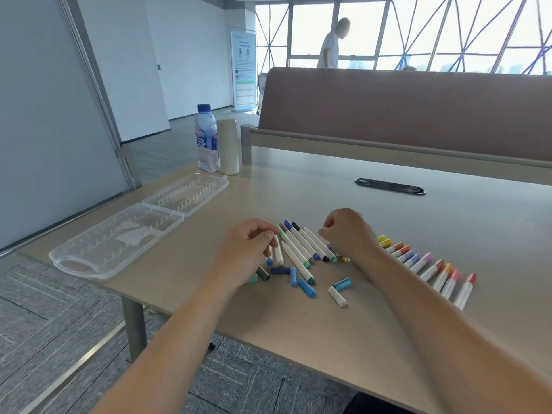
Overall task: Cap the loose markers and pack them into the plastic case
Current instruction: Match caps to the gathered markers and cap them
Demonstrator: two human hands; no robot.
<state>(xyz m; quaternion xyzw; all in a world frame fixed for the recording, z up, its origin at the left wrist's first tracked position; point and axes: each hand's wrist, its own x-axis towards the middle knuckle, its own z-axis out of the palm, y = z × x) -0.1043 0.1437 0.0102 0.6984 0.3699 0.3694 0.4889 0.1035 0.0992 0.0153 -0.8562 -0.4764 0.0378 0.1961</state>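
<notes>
Several uncapped white markers (298, 246) lie side by side at the table's middle. My left hand (248, 249) is curled over the left ones, its fingertips pinching a white marker (278, 254). My right hand (348, 234) is curled at the group's right side; whether it holds anything is hidden. Loose caps lie in front: a blue cap (307, 287), a teal cap (342, 283), a white cap (337, 296) and a dark blue cap (280, 270). A row of capped markers (433, 268) runs to the right. The clear plastic case (119, 240) lies open and empty at the left.
The case's lid half (185, 194) reaches toward a water bottle (206, 138) and a cream tumbler (228, 146) at the back left. A black cable grommet (389, 186) sits mid-table. A brown divider (403, 115) borders the far edge. A person stands far off by the window.
</notes>
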